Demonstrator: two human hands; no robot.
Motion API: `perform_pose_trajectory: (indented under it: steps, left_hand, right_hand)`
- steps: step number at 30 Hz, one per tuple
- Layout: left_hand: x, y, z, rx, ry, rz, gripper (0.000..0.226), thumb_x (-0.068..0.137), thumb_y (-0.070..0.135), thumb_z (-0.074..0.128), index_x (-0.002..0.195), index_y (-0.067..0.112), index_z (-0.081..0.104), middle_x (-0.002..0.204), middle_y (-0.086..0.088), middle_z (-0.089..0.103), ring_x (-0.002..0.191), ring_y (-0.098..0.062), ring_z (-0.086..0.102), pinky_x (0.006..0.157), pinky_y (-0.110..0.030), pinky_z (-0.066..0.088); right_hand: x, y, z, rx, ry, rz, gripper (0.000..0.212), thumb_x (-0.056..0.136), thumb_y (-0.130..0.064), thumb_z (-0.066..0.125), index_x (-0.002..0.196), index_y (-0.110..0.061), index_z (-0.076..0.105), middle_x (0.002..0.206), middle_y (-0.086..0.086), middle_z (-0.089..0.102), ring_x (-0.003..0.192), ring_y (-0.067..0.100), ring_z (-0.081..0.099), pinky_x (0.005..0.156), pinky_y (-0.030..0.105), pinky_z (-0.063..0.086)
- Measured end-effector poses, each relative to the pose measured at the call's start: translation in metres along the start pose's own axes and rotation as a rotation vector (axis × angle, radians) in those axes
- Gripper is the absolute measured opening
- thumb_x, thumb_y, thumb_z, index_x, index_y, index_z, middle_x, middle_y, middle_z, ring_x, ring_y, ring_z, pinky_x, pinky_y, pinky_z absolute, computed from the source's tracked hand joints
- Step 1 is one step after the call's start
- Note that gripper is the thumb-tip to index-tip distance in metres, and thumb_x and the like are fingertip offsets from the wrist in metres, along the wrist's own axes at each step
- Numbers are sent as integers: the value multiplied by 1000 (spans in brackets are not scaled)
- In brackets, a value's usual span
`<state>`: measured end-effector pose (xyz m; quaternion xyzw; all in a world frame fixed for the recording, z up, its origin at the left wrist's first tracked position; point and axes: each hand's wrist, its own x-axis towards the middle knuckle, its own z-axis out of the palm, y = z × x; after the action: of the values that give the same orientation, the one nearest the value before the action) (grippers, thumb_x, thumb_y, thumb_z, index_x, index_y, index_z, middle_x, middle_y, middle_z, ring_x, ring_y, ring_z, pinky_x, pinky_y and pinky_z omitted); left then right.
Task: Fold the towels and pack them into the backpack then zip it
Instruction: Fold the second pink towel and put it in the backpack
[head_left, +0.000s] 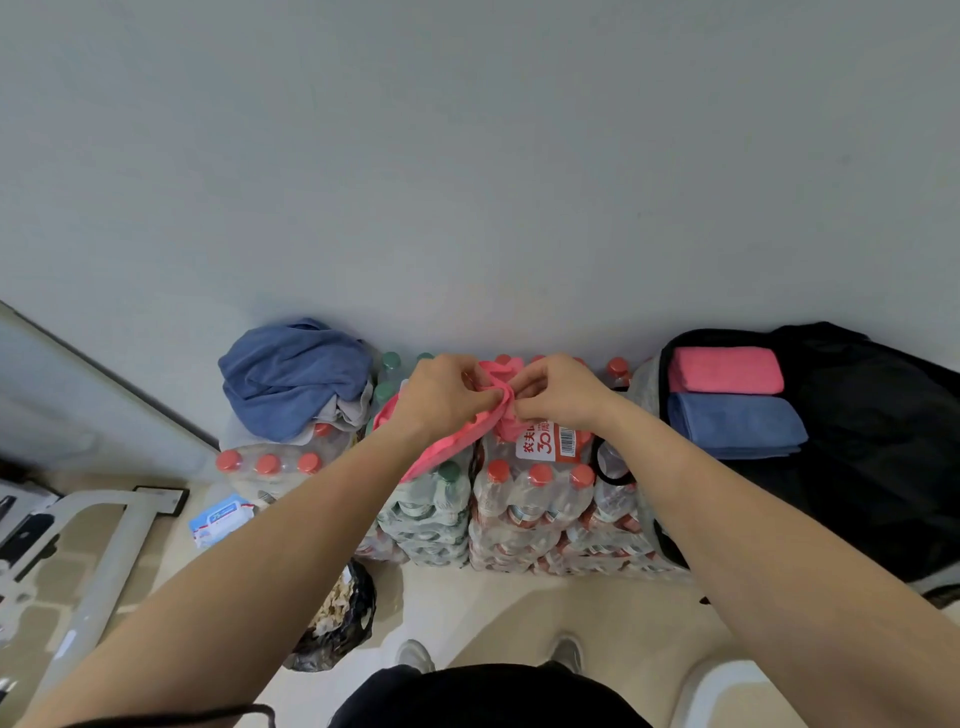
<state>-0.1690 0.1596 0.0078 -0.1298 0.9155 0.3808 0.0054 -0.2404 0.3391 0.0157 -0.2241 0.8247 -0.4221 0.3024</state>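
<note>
A pink towel lies bunched on top of stacked packs of water bottles. My left hand and my right hand both pinch its upper edge, close together. At the right a black backpack lies open; inside it a folded pink towel sits beside a folded blue towel. At the left, a crumpled blue towel rests on a grey one on another bottle pack.
A grey wall stands right behind the bottle packs. On the floor at the left are a wipes packet, a black rubbish bag and a white metal frame. My shoes stand on beige tiles.
</note>
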Motion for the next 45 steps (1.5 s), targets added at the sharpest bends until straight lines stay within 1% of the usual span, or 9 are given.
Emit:
perform_pose_trajectory:
  steps: [9,14,24,28,31,34,37,42,45]
  left_hand:
    - [3,0,6,57,35,23,27,73,51,72,66,27,63,58,10,66,58,-5,64,62,-35,57]
    - [2,-5,-4,147,25,62,27,80,55,68,71,29,67,62,11,62,60,-4,55,53,-25,38]
    - [0,-17,-24,404,-56,104,46,87,47,62,59,14,46,59,-1,53,58,-20,51,51,-31,31]
    - [-6,-21,-25,569,-142,174,22,90,43,56,85,23,65,82,0,68,79,-26,65,59,-31,44]
    - [-10,-32,-25,634,-160,180,31,91,44,51,115,30,64,102,1,65,95,-25,64,70,-34,50]
    - [-8,-48,-32,500,-69,143,38,94,45,51,128,32,62,117,3,59,105,-21,60,84,-39,53]
    - [-4,-55,-45,261,99,152,26,93,36,60,109,23,75,119,6,66,103,-11,62,90,-32,51]
    - [-2,-39,-58,-7,291,19,11,83,31,75,78,21,75,67,9,69,61,-4,61,59,-18,45]
    - [2,-35,-61,-76,329,-17,12,80,29,77,83,25,67,72,11,66,66,-3,61,57,-16,42]
  right_hand:
    - [4,2,-7,-23,-9,-50,9,84,-22,77,89,-14,75,76,5,75,72,18,73,75,31,59]
    - [12,-11,-17,-205,42,-89,10,88,-24,70,94,-20,76,85,-10,71,78,5,64,71,23,49]
    - [38,-89,-88,-331,487,-258,14,88,-15,55,85,-11,67,87,2,69,81,18,59,76,31,46]
    - [48,-91,-97,-374,662,-234,13,94,-17,49,95,-12,61,92,12,68,89,30,61,80,37,46]
    - [53,-76,-99,-467,717,-150,16,97,-19,47,103,-12,60,103,17,68,101,36,61,83,40,48]
    - [52,-56,-106,-494,720,-32,17,97,-18,46,105,-11,60,107,18,67,102,37,61,82,39,48]
    - [47,-34,-108,-474,648,72,18,96,-17,46,105,-11,61,108,17,66,101,35,60,81,36,47]
    - [39,-10,-96,-460,561,167,21,94,-15,44,107,-11,60,110,16,64,100,34,59,81,37,48]
    - [34,-4,-92,-405,552,212,22,93,-17,42,106,-12,59,109,15,63,100,33,59,82,39,50]
